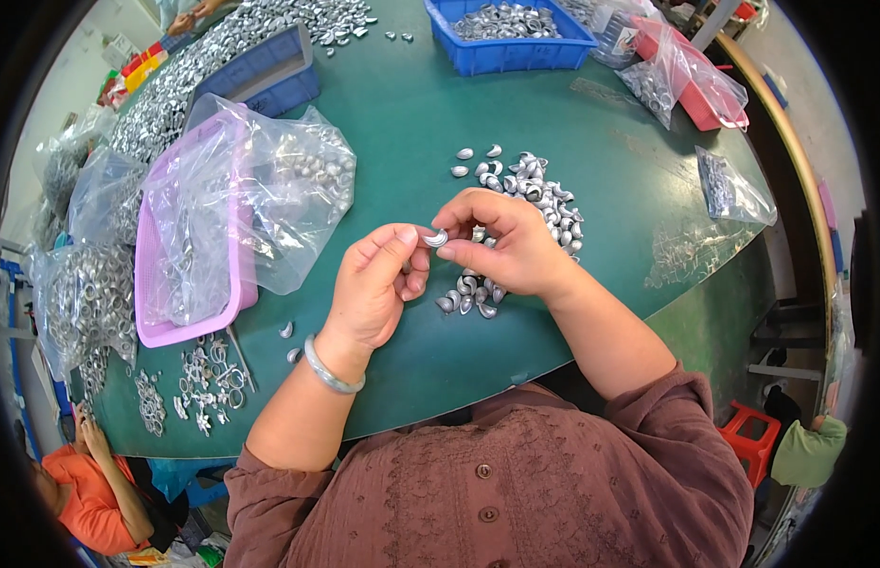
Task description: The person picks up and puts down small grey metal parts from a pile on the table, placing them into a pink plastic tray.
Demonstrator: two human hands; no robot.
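Note:
A small silvery, curved, ridged metal piece (435, 239) is pinched at the fingertips between my two hands, above the table. My left hand (375, 282), with a pale bangle at its wrist, grips its left side between thumb and fingers. On the other side, the thumb and forefinger of my right hand (508, 242) close on it. A pile of similar silvery pieces (553, 204) lies under and beyond my right hand, which hides part of it. Two loose pieces (286, 329) rest left of my left wrist.
On the green table (402, 104) stand a lilac basket (248, 275) with plastic bags, a blue bin (515, 59) of metal parts and a red bin (700, 109). Silvery castings (213, 379) lie near left. Another person in orange (89, 497) sits lower left; others' hands show at the edges.

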